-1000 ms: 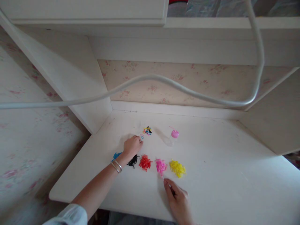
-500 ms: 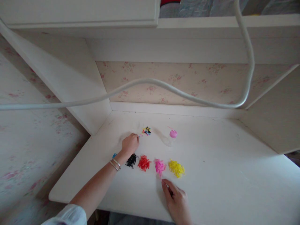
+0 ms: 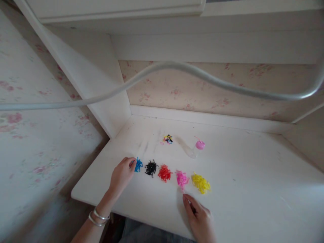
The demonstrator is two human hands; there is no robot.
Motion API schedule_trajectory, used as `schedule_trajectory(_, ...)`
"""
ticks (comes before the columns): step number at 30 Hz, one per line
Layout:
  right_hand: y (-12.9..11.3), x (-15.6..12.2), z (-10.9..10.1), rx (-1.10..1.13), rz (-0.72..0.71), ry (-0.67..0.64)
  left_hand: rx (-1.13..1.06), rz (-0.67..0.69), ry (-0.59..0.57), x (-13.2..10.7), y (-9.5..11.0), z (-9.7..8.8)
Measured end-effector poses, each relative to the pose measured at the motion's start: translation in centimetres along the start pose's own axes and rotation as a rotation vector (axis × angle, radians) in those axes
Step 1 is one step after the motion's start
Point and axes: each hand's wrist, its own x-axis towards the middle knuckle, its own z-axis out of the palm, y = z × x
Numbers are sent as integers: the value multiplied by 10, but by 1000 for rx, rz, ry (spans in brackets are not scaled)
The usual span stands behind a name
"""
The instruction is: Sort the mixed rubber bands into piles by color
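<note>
Small piles of tiny elastic bands lie in a row on the white desk (image 3: 253, 189): blue (image 3: 138, 165), black (image 3: 151, 167), red (image 3: 164, 173), pink (image 3: 181, 178) and yellow (image 3: 200, 182). My left hand (image 3: 122, 176) has its fingertips pinched together at the blue pile, touching its left side. What the pinch holds is too small to see. My right hand (image 3: 199, 221) rests on the desk near the front edge, just below the pink pile, fingers curled and close together. A small mixed-colour heap (image 3: 168, 138) lies farther back.
A clear bottle with a pink cap (image 3: 194, 148) lies on its side behind the row. A white cable (image 3: 177, 69) sags across the view. The desk sits in an alcove with a side panel on the left and flowered wallpaper behind.
My left hand pulled back from the mixed heap down to the blue pile. The camera view shifted, so the desk appears more to the right. My right hand stayed near the pink pile.
</note>
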Motion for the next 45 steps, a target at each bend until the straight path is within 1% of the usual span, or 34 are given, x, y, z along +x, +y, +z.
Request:
schedule_trajectory(3,-2,0,0,-11,2,4,16,-30,-12,-15,-5,2)
schedule_trajectory(7,-6,-1,-1,2,9,10,19,-65,-22,-21,-4,1)
schedule_trajectory(9,-6,-2,-1,20,20,6,14,-62,-1,-23,-4,-1)
schedule_trajectory(12,-8,-1,-2,53,40,5,-7,-42,67,-29,-9,-3)
schedule_trajectory(14,-14,3,-5,58,41,-1,-55,-36,102,-36,-14,-2)
schedule_trajectory(16,-24,13,-11,36,9,-26,-135,-48,110,-46,-20,1)
schedule_trajectory(18,-41,31,-18,3,-50,-52,-218,-87,106,-57,-24,8)
schedule_trajectory(20,-61,56,-24,-27,-101,-67,-283,-127,120,-66,-26,15)
schedule_trajectory(22,-82,87,-24,-129,-122,-108,-319,-140,152,-73,-27,20)
schedule_trajectory(23,-92,103,-21,-215,-131,-143,-330,-135,169,-76,-26,22)
schedule_trajectory(25,-107,135,-11,-459,-122,-244,-336,-121,184,-78,-25,24)
schedule_trajectory(28,-119,174,11,-571,-91,-276,-319,-107,169,-80,-23,22)
schedule_trajectory(31,-122,197,31,-635,-69,-307,-281,-91,146,-81,-22,21)
schedule_trajectory(34,-122,205,42,-676,-55,-314,-248,-78,149,-82,-21,21)
schedule_trajectory(38,-119,205,44,-714,-40,-294,-227,-48,154,-81,-21,22)
schedule_trajectory(42,-113,200,40,-729,-44,-289,-180,-31,138,-80,-22,22)
schedule_trajectory(45,-108,193,29,-720,-41,-282,-146,-15,151,-81,-23,25)
